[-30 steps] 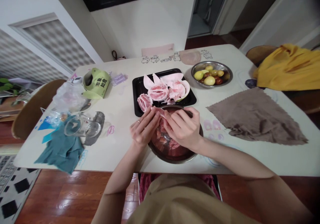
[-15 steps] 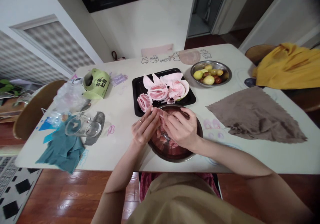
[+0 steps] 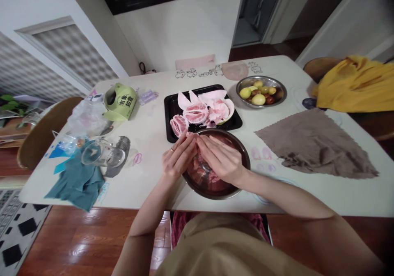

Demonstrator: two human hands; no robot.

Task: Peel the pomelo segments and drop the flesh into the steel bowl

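Note:
Over the near-left part of a steel bowl (image 3: 247, 167), my left hand (image 3: 179, 156) and my right hand (image 3: 222, 161) meet at the fingertips. Between them is a pink pomelo segment (image 3: 193, 135), mostly covered by the fingers of both hands. Inside the bowl lies pink pomelo flesh (image 3: 212, 178). Just beyond it, a black tray (image 3: 170, 105) bears a peeled pomelo chunk (image 3: 179, 125), a larger opened pomelo piece (image 3: 196, 114) and pale pink-white rind (image 3: 212, 97).
A metal bowl of mixed small fruit (image 3: 282, 95) stands at the back right, with a brown cloth (image 3: 314, 140) nearer. On the left are a glass jug (image 3: 104, 155), a teal cloth (image 3: 78, 181), a green paper visor (image 3: 124, 101) and a clear plastic bag (image 3: 84, 118).
My right hand's fingers have straightened and drawn together, covering more of the pomelo segment. My left hand stays nearly in place. The view has shifted slightly.

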